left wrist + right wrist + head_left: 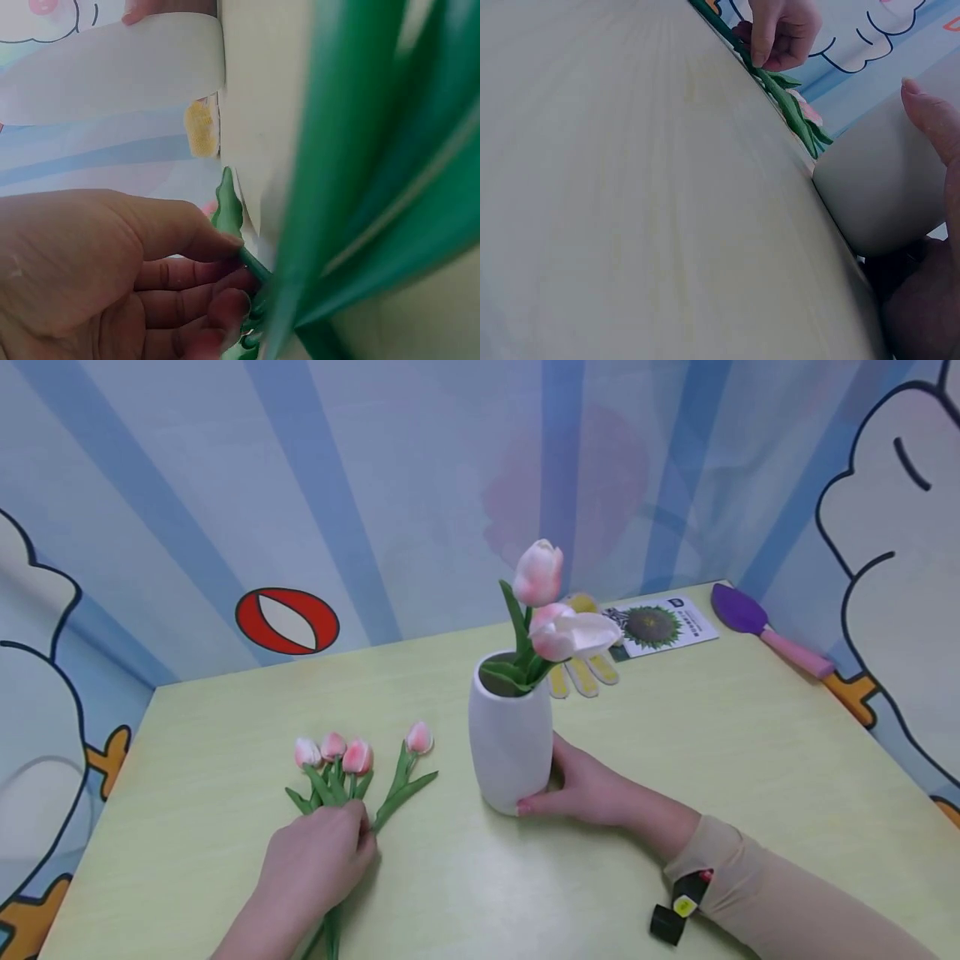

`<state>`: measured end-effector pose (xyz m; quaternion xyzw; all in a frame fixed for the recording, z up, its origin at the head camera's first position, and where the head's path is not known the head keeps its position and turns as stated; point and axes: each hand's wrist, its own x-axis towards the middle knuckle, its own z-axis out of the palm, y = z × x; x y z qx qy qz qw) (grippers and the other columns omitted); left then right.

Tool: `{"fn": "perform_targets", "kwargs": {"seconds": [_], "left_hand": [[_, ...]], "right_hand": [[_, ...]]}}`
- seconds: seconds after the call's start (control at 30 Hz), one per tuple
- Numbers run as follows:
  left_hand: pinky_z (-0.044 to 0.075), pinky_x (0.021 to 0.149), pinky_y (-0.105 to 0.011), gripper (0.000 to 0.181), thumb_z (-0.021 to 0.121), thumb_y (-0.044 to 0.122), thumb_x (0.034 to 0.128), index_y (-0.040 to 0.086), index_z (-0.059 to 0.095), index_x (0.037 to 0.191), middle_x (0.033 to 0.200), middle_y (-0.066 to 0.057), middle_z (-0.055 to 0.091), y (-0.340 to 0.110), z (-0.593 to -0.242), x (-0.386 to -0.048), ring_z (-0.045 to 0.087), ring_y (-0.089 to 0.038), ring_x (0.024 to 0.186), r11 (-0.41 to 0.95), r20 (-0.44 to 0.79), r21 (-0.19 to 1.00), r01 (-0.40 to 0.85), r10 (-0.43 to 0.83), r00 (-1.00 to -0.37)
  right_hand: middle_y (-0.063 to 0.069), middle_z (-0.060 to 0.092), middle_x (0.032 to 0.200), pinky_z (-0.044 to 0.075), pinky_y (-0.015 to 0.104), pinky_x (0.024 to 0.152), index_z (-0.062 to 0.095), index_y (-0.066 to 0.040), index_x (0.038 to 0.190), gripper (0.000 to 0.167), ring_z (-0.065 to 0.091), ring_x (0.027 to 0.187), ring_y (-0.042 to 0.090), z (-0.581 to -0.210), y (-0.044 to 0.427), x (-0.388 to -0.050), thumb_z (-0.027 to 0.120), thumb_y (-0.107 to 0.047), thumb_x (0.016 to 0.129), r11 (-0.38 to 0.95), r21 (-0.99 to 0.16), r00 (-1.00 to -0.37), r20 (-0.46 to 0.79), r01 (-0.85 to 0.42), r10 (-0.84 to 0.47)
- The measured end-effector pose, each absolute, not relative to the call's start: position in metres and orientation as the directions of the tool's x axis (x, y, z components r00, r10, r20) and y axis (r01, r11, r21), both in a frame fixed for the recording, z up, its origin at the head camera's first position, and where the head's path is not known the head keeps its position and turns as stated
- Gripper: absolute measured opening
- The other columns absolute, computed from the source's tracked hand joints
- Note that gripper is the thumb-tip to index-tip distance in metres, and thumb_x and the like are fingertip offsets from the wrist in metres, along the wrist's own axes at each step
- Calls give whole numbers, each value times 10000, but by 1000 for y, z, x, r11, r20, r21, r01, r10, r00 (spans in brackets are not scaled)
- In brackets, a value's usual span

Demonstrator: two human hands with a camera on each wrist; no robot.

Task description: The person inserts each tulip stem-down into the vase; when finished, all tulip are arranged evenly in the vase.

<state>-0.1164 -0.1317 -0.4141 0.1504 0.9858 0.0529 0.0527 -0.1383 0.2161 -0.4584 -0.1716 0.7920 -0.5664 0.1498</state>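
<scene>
A white vase (512,743) stands upright on the table, holding pink tulips (538,573) with green leaves. My right hand (588,785) grips its lower right side, the thumb in front; the right wrist view shows that thumb against the vase (892,165). At the left, my left hand (318,860) pinches green stems below several pink tulips (357,757) lying on the table. One more tulip (420,738) lies just right of this bunch. In the left wrist view, thumb and fingers of the left hand (150,270) close on a stem, with blurred green stems (337,187) in front.
Behind the vase lies a yellow-and-white glove (583,677), partly hidden. A card with a plant picture (660,625) and a purple spatula-like tool (741,608) with a pink handle lie at the back right. A patterned curtain (420,485) backs the table (225,718).
</scene>
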Motion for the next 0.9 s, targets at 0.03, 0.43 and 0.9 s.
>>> {"fn": "perform_targets", "kwargs": {"seconds": [0.03, 0.43, 0.9], "left_hand": [[407, 444, -357, 68, 675, 195, 901, 175, 658, 838, 697, 39, 610, -131, -414, -117, 521, -140, 577, 949, -91, 121, 291, 303, -949], [433, 467, -373, 118, 695, 189, 897, 177, 641, 792, 735, 35, 606, -130, -415, -116, 532, -128, 618, 943, -111, 101, 318, 328, -938], [435, 463, -378, 53, 684, 170, 897, 155, 694, 947, 731, 34, 639, -129, -417, -116, 554, -140, 607, 942, -103, 144, 304, 320, -942]], "right_hand": [[23, 478, 1532, 315, 573, 1221, 298, -236, 1571, 962, 485, 1403, 278, -459, 216, -138, 896, -273, 818, 300, -948, -896, -42, -103, -441], [32, 478, 1532, 323, 570, 1220, 294, -231, 1574, 968, 486, 1406, 282, -460, 217, -139, 897, -271, 817, 302, -948, -898, -41, -104, -438], [22, 473, 1537, 326, 574, 1218, 284, -242, 1578, 975, 479, 1414, 279, -460, 217, -139, 895, -280, 819, 296, -950, -895, -44, -99, -443]]}}
